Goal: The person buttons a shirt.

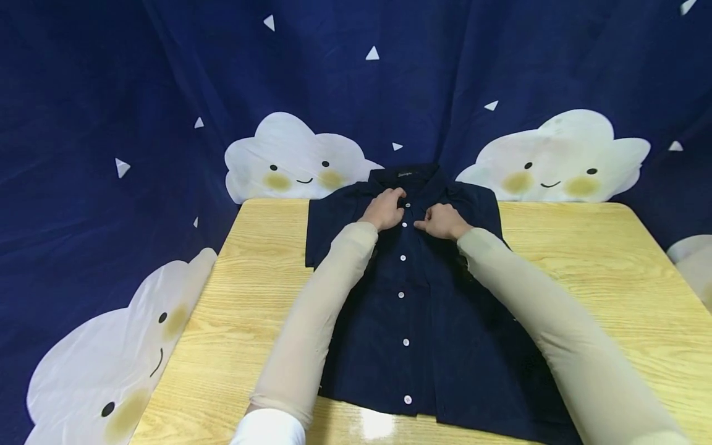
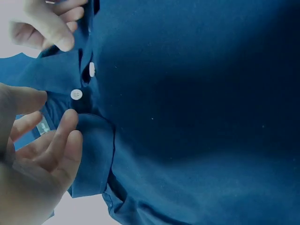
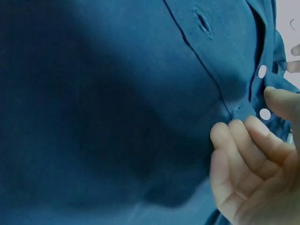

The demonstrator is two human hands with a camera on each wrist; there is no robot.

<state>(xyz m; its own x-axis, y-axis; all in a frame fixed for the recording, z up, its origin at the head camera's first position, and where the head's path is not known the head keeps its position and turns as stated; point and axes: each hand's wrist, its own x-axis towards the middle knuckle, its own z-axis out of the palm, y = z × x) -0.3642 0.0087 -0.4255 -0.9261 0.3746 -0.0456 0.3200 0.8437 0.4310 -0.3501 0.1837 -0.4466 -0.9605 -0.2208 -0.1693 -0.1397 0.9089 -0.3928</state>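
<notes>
A dark navy short-sleeved button-up shirt lies spread face up, collar at the far end. Its front hangs unfastened along the lower part, with a row of white buttons on the left panel. My left hand is at the collar beside the top button, thumb and bent fingers apart over the cloth. Lower and to the right, my right hand touches the right front edge with loosely bent fingertips, thumb apart from them. A buttonhole shows on that edge.
The shirt lies on a light wood-grain table. Behind and to the left hangs a navy cloth printed with smiling white clouds and small triangles. Cream sleeves on both forearms cross over the shirt.
</notes>
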